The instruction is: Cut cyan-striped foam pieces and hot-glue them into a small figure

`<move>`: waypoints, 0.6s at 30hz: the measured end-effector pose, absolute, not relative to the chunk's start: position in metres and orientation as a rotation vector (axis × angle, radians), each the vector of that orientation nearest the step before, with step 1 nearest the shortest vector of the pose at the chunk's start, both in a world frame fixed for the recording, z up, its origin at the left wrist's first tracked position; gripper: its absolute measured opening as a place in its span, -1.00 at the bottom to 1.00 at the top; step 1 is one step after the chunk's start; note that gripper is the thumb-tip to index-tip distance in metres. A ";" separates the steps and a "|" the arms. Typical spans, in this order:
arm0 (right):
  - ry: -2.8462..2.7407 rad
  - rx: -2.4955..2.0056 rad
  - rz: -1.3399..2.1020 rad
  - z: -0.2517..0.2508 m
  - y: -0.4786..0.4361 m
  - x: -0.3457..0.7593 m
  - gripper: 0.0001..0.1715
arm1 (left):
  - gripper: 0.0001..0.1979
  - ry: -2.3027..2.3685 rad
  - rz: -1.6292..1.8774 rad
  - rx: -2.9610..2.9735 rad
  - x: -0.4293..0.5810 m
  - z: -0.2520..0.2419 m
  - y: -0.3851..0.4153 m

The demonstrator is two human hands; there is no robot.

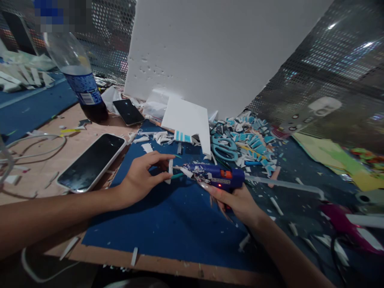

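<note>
Between the thumb and fingers of my left hand [147,176] is a small white strip [171,171], held upright above the blue mat [144,228]. My right hand [234,200] is wrapped round a blue glue gun [228,176] with an orange switch and a lit red light. The gun's nozzle points left, close to the strip; whether they touch is hard to tell. A long translucent glue stick [282,183] sticks out of the gun's back end. White scraps cling to the front of the gun.
Behind are a white board piece [186,114], blue scissors [224,149] and a scrap pile [252,138]. On the left lie a phone [91,164], a smaller dark phone [129,111] and a soda bottle [82,86]. A magenta tool [345,224] is at right.
</note>
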State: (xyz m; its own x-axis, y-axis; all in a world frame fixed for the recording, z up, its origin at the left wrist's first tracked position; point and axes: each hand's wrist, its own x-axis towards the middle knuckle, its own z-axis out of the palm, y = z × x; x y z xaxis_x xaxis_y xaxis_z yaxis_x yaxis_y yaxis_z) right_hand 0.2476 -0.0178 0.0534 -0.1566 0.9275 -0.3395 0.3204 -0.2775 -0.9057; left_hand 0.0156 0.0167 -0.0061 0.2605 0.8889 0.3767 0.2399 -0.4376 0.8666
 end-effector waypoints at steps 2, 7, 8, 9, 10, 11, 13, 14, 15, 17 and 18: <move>-1.439 -1.575 1.444 0.054 -0.018 0.248 -0.47 | -0.67 1.025 1.192 1.839 0.016 -0.006 0.017; -1.502 -1.556 1.445 0.050 -0.018 0.251 -0.49 | -0.68 1.027 1.182 1.838 0.017 -0.004 0.017; -1.517 -1.548 1.454 0.048 -0.018 0.251 -0.50 | -0.68 1.028 1.176 1.841 0.016 -0.004 0.016; -1.534 -1.544 1.455 0.047 -0.019 0.252 -0.52 | -0.68 1.031 1.170 1.845 0.016 -0.004 0.016; -1.552 -1.542 1.432 0.045 -0.019 0.253 -0.53 | -0.68 1.033 1.169 1.854 0.016 -0.003 0.016; -1.578 -1.546 1.386 0.044 -0.019 0.254 -0.56 | -0.67 1.041 1.172 1.864 0.015 -0.003 0.016; -1.665 -1.570 1.204 0.046 -0.018 0.257 -0.59 | -0.67 1.059 1.204 1.876 0.015 -0.003 0.015; -1.729 -1.599 1.056 0.049 -0.016 0.259 -0.61 | -0.67 1.065 1.227 1.873 0.015 -0.003 0.015; -1.797 -1.644 0.862 0.053 -0.015 0.261 -0.62 | -0.67 1.070 1.247 1.864 0.015 -0.003 0.015; -1.903 -1.793 0.360 0.063 -0.011 0.269 -0.69 | -0.67 1.072 1.268 1.834 0.016 -0.004 0.015; -1.927 -1.886 0.115 0.067 -0.008 0.275 -0.72 | -0.66 1.071 1.269 1.818 0.016 -0.004 0.015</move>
